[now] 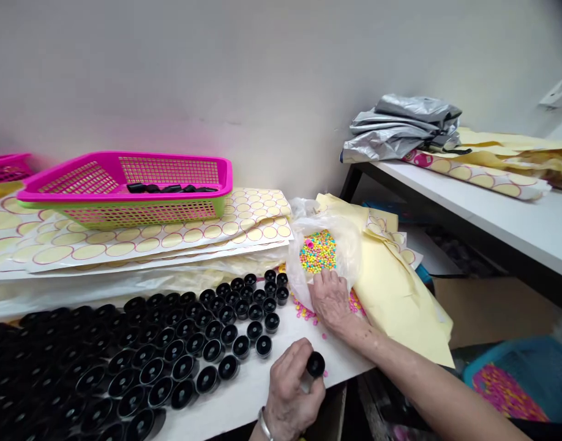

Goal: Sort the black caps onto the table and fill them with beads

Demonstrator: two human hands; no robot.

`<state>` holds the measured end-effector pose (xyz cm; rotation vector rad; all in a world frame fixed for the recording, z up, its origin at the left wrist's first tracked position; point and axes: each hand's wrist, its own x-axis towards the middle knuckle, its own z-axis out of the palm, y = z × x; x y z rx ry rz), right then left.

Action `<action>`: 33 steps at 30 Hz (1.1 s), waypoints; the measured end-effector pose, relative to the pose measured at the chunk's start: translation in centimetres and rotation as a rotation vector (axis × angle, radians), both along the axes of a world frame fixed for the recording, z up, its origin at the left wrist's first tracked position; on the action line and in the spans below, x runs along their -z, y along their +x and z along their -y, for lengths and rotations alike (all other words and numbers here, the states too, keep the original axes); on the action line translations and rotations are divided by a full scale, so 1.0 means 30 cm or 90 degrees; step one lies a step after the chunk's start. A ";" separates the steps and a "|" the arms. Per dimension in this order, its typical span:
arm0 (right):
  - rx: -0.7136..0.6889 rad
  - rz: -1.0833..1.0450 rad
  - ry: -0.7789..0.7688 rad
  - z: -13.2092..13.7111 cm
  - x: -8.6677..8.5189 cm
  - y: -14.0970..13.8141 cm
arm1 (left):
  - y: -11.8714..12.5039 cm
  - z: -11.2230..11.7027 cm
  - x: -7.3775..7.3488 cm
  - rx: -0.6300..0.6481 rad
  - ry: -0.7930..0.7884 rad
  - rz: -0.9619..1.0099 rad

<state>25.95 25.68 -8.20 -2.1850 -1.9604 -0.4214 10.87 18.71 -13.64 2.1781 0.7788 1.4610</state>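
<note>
My left hand, with a silver bangle on its wrist, is closed around a small clear container with a black cup-shaped top. To its upper right, my right hand reaches into an open clear plastic bag. Inside the bag lie many small colourful beads or candies, with one pink piece on top. The fingers of my right hand are curled together at the edge of the beads; their tips are hidden. Left of both hands stand rows of similar black-topped containers.
A pink and green basket with black pieces sits on sheets printed with circles. Yellowish paper lies right of the bag. Silver packaging rests on a white shelf. A blue bin holds pink and orange pieces.
</note>
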 end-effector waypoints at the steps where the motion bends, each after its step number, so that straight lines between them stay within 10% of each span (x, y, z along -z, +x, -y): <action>1: -0.012 0.006 -0.003 0.013 0.017 -0.001 | 0.001 0.002 0.002 0.001 -0.001 -0.003; 8: -0.079 -0.021 0.005 0.027 -0.042 0.094 | 0.002 -0.023 0.004 -0.108 -0.180 -0.148; 14: -0.153 -0.028 -0.017 0.047 -0.128 0.187 | -0.024 -0.002 -0.024 -0.224 0.078 -0.184; 22: -0.127 0.013 -0.090 0.057 0.019 0.141 | 0.076 -0.265 -0.291 -0.113 0.158 -0.594; 33: -0.115 0.069 -0.077 0.147 0.080 0.166 | 0.118 -0.487 -0.264 -0.071 0.008 -0.800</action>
